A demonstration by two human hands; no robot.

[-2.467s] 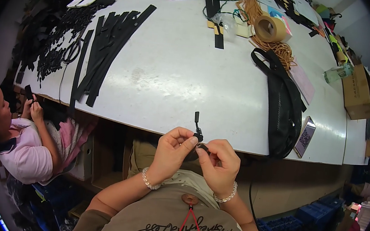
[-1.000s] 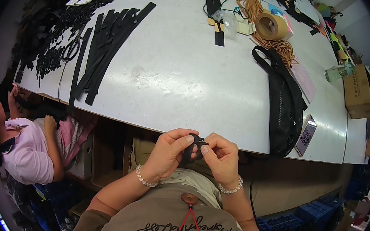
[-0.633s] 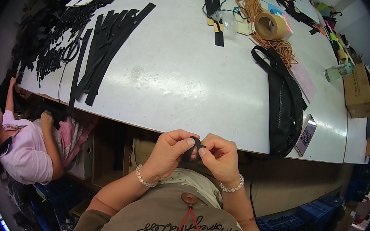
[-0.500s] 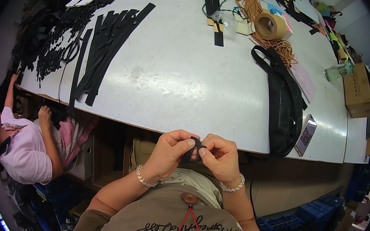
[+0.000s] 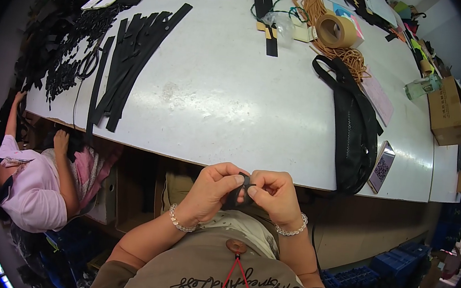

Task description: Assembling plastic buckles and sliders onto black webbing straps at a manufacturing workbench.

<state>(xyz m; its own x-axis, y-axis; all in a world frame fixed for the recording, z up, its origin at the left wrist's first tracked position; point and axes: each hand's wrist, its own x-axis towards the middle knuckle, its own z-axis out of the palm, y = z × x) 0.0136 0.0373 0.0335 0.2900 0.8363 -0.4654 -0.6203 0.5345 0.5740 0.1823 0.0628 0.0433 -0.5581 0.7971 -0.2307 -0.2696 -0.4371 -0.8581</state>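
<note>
In the head view, a small black piece (image 5: 231,199) is just off the near edge of the table (image 5: 218,98), in front of the person's body. The left hand (image 5: 209,189) pinches it between thumb and bent fingers. The right hand (image 5: 277,198) is closed on its right side in the same way, so the fingertips almost meet. Probably this close hold keeps such a small thing steady; its exact shape is hidden by the fingers.

On the left part of the table, black strips (image 5: 144,59) lie mostly in one direction, perhaps to keep them in order. Scissors (image 5: 89,63) lie beyond them to the left. On the table's right part rest a black bag (image 5: 350,134) and, just beside it, a phone (image 5: 382,168), apparently set aside from the hands.
</note>
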